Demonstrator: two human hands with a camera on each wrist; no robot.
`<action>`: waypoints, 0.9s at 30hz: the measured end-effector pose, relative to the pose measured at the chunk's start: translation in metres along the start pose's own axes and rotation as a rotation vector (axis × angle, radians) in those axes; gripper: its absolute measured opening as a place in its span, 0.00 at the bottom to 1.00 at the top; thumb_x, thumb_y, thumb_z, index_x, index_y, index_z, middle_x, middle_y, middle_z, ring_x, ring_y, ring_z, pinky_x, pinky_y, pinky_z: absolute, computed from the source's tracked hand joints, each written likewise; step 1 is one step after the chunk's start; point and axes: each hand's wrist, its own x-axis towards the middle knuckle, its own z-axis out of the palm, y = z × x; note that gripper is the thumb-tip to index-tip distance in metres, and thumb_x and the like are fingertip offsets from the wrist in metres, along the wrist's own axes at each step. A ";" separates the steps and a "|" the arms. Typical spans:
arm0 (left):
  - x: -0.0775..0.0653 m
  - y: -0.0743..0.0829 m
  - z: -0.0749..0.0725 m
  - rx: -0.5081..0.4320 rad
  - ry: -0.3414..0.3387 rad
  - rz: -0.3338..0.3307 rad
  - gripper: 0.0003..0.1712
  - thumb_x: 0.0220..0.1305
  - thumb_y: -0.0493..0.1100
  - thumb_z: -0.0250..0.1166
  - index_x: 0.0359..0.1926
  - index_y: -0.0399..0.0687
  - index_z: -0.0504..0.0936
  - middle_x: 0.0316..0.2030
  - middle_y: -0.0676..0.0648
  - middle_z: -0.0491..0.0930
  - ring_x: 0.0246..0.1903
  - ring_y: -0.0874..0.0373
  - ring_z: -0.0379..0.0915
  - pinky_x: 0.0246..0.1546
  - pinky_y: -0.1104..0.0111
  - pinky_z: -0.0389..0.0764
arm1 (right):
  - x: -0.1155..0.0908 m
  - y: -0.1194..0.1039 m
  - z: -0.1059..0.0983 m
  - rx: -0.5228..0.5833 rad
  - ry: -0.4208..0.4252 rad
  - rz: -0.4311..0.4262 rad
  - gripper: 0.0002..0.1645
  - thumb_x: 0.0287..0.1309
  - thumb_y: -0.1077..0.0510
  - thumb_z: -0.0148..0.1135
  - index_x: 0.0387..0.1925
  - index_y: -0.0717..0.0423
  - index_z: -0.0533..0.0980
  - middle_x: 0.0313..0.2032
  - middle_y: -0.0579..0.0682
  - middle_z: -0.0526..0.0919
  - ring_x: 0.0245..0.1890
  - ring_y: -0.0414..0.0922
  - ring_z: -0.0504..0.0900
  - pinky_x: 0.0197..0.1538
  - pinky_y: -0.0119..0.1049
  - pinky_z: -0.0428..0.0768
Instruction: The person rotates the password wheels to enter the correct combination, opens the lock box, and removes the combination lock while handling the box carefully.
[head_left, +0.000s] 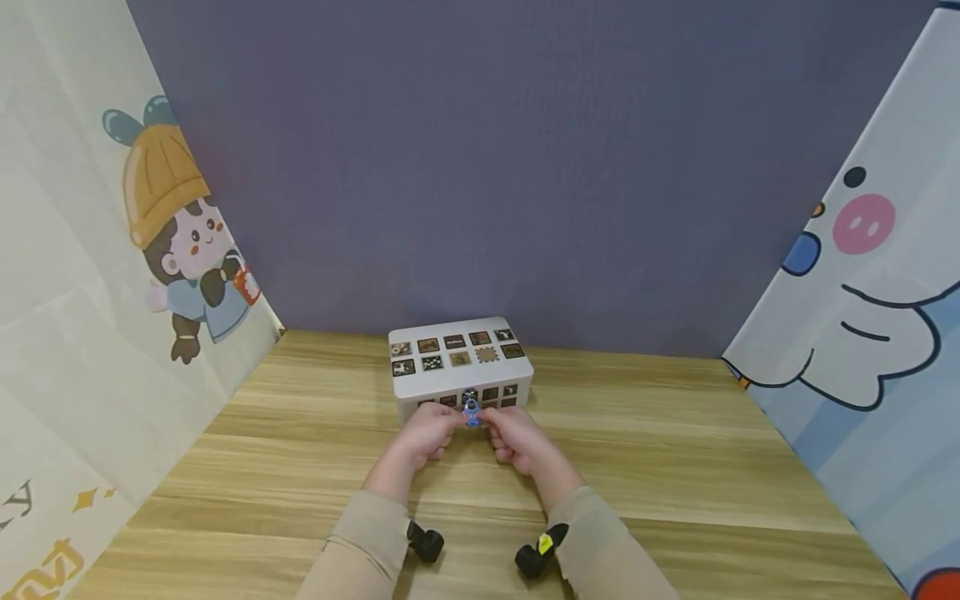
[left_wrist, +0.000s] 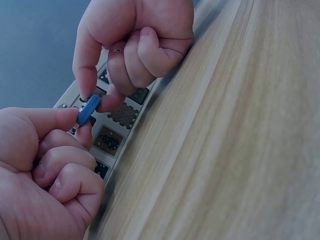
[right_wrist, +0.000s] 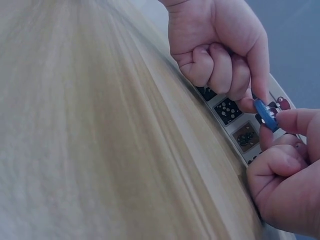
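Observation:
A small blue padlock [head_left: 472, 413] sits at the front clasp [head_left: 469, 393] of a white box [head_left: 450, 385] with brown and black square pictures on its lid and front. My left hand [head_left: 432, 429] pinches the padlock's left side between thumb and index finger, the other fingers curled under. From the opposite side my right hand [head_left: 517, 433] pinches it the same way. The right wrist view shows silvery parts along the blue body [right_wrist: 265, 116]. Whether the shackle is locked cannot be made out.
The box stands on a wood-grain table [head_left: 637, 467] near a dark blue-grey back panel [head_left: 525, 167]. Printed cartoon sheets hang at the left [head_left: 67, 250] and right [head_left: 900, 333]. A small black device is strapped at each wrist.

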 end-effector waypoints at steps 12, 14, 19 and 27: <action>-0.001 0.001 0.000 -0.008 0.002 -0.004 0.13 0.69 0.41 0.63 0.44 0.33 0.84 0.12 0.57 0.59 0.10 0.66 0.50 0.10 0.75 0.55 | 0.000 -0.005 -0.003 0.074 0.031 0.032 0.15 0.69 0.51 0.57 0.39 0.61 0.77 0.15 0.38 0.58 0.13 0.33 0.52 0.16 0.25 0.52; -0.001 0.000 0.000 -0.005 0.001 -0.003 0.14 0.70 0.41 0.63 0.45 0.33 0.84 0.12 0.57 0.59 0.11 0.66 0.50 0.10 0.75 0.55 | 0.001 -0.006 -0.004 0.082 0.034 0.034 0.16 0.70 0.51 0.57 0.41 0.62 0.76 0.15 0.38 0.58 0.13 0.33 0.52 0.16 0.25 0.51; 0.000 0.000 -0.001 -0.005 0.001 -0.004 0.14 0.70 0.42 0.63 0.45 0.33 0.84 0.12 0.58 0.58 0.10 0.66 0.50 0.10 0.75 0.55 | 0.001 -0.008 -0.006 0.101 0.049 0.036 0.18 0.71 0.50 0.56 0.45 0.64 0.76 0.15 0.37 0.59 0.12 0.33 0.53 0.15 0.25 0.52; 0.000 0.000 -0.002 -0.015 -0.012 -0.002 0.15 0.71 0.41 0.62 0.46 0.30 0.83 0.11 0.58 0.57 0.10 0.66 0.49 0.10 0.75 0.55 | 0.004 -0.009 -0.008 0.117 0.080 0.027 0.20 0.70 0.51 0.58 0.50 0.66 0.75 0.15 0.37 0.61 0.13 0.33 0.53 0.15 0.25 0.52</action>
